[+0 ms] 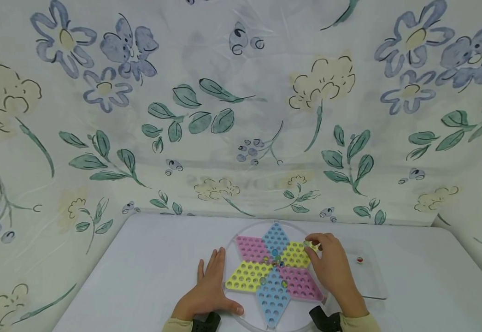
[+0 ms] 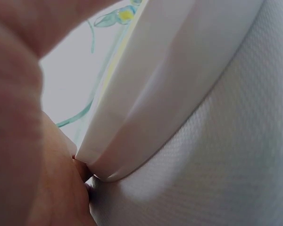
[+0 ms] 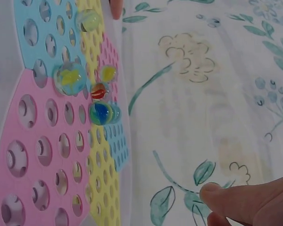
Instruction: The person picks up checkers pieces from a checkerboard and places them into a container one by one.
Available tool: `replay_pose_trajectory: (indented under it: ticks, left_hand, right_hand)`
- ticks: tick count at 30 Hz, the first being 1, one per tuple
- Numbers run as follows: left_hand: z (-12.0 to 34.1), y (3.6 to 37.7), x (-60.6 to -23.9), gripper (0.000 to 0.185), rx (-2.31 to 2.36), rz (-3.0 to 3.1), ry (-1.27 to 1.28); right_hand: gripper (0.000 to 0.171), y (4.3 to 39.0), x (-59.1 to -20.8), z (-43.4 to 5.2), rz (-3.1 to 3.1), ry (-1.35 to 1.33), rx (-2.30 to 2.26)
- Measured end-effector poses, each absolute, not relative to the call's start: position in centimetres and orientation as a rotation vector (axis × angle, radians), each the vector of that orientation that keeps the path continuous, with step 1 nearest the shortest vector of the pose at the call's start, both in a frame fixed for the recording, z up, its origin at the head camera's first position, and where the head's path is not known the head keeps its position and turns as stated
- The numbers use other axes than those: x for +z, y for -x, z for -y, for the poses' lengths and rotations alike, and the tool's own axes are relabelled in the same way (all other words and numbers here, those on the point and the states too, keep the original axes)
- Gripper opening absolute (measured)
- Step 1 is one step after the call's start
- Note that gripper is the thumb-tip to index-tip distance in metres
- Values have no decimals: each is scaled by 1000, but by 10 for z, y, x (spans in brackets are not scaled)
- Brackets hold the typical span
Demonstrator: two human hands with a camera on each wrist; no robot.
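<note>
- Resting flat on the white table [image 1: 149,276], the left hand [image 1: 208,288] lies just beside the left rim of the round game board [image 1: 249,235]; its fingers are straight and hold nothing, and the thumb touches the board's edge near the front.
- The board sits at the near middle of the table. It carries a six-point star of pink, blue and yellow holed fields. It looks like a stiff, light plastic disc, best steadied at the rim.
- Several glass marbles [image 1: 275,258] sit in holes near the star's centre; the right wrist view shows them seated in their sockets. Judged by look, they are smooth, hard and slippery, so a fingertip pinch from above suits them.
- The right hand [image 1: 332,267] hovers over the board's right side, fingers curled, pinching a yellowish marble [image 1: 309,245] above the upper yellow field.
- A clear tray [image 1: 369,286] lies right of the board, with one red marble [image 1: 359,260] in it.
</note>
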State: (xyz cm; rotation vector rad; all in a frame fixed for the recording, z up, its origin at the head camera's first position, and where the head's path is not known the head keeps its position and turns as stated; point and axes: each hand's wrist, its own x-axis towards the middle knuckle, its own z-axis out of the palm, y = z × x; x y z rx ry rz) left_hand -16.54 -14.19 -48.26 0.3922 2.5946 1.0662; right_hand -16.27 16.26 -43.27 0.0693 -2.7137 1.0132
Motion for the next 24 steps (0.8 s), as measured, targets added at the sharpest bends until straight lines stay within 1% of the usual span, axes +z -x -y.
replay_pose_trajectory:
  ticks: [19, 24]
  left_hand:
    - [143, 166, -486, 150, 1073, -2591, -413]
    - [144, 166, -486, 149, 1070, -2596, -424]
  right_hand:
    - [20, 162, -433, -180, 2668, -33, 989]
    - [21, 164, -433, -185, 2686, 15, 1002]
